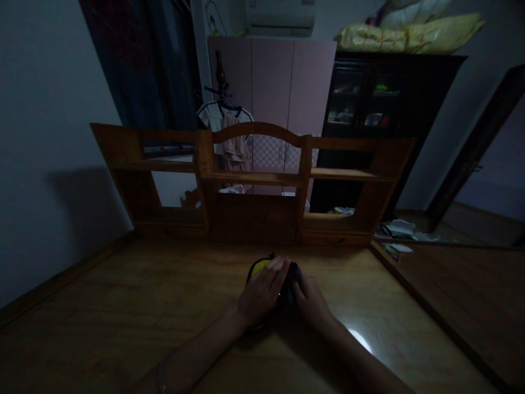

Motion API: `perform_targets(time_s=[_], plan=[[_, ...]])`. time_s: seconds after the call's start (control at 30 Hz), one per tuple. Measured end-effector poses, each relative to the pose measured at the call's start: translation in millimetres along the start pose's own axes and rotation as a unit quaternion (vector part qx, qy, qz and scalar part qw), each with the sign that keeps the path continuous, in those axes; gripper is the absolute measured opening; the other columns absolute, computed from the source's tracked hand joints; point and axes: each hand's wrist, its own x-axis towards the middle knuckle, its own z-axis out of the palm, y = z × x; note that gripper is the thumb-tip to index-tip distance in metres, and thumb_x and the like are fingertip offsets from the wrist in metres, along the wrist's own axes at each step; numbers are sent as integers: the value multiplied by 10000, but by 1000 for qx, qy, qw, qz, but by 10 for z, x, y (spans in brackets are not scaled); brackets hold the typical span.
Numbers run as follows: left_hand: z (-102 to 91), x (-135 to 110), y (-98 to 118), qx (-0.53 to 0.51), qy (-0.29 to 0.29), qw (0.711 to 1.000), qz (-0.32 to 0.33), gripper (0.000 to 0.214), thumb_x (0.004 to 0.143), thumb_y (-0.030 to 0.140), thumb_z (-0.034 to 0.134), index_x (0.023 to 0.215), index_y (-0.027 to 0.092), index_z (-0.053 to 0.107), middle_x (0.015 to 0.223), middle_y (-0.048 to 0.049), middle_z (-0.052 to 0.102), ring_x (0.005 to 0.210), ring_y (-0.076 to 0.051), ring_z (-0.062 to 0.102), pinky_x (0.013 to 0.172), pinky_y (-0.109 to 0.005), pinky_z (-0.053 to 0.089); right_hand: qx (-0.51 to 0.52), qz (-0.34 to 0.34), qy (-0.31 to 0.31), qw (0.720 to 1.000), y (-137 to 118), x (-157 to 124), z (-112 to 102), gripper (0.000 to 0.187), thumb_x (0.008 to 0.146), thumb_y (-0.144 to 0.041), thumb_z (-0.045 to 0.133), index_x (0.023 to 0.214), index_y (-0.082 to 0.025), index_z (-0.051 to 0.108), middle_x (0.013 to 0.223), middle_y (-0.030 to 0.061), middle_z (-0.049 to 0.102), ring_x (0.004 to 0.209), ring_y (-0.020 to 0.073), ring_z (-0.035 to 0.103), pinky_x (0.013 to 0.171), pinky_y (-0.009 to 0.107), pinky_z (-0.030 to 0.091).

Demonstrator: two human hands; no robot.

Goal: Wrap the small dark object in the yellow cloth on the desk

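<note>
A black-and-yellow pouch [283, 301], or something much like it, is sitting between 2 bare hands at the middle of the table [123, 306]; the forearms are hiding whether its base is touching the wood. Judging by its rounded outline and edging, it is probably behaving as a light, soft, yielding thing, hardly fragile; its slipperiness is staying beyond telling in this gloom. The dark upper edge is offering the likeliest hold, with the rounded yellow side serving for steadying.

A yellow panel [257, 267] is showing at its upper left, a thin black border curving around it, while the rest is sinking into near-black, its detail unclear.

The left hand [262, 290] is lying across the top, its fingers grasping the pouch; the right hand [311, 295] is gripping the dark right side, its fingertips partly hidden. Beyond them, a wooden shelf unit [254, 178] is lining the far edge of the table, and a pink wardrobe [270, 82] is standing behind.
</note>
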Motion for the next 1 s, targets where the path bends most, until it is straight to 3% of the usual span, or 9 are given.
perform_targets(time_s=[0.27, 0.43, 0.67, 1.0], plan=[[-20, 34, 26, -4, -17, 1000, -13, 658, 916, 105, 333, 1498, 63, 29, 1391, -192, 450, 1337, -259, 380, 1062, -407, 398, -28, 3, -10, 1000, -13, -6, -18, 247, 939, -187, 374, 1128, -188, 534, 854, 59, 710, 691, 178, 664, 583, 243, 482], [-33, 40, 38, 5, -24, 1000, -19, 646, 923, 113, 325, 1497, 53, 35, 1389, -191, 453, 1332, -257, 384, 1073, -391, 382, -111, 3, -18, 994, -7, -1, -43, 236, 953, -207, 359, 1120, -168, 521, 797, 68, 703, 627, 182, 647, 546, 244, 439], [-22, 33, 43, -2, -36, 999, -30, 656, 917, 109, 339, 1497, 52, 38, 1393, -192, 447, 1332, -258, 383, 1079, -393, 374, -282, -23, -34, 958, 0, 33, -66, 245, 936, -159, 347, 1097, -120, 527, 793, 118, 714, 632, 201, 649, 561, 262, 397], [-7, 22, 60, -10, -49, 998, -45, 699, 886, 104, 349, 1499, 62, 17, 1391, -193, 441, 1318, -258, 403, 1070, -393, 382, -389, -59, -68, 917, -86, 49, -152, 223, 877, -86, 398, 1069, -120, 506, 851, 101, 690, 715, 193, 634, 613, 259, 395]])
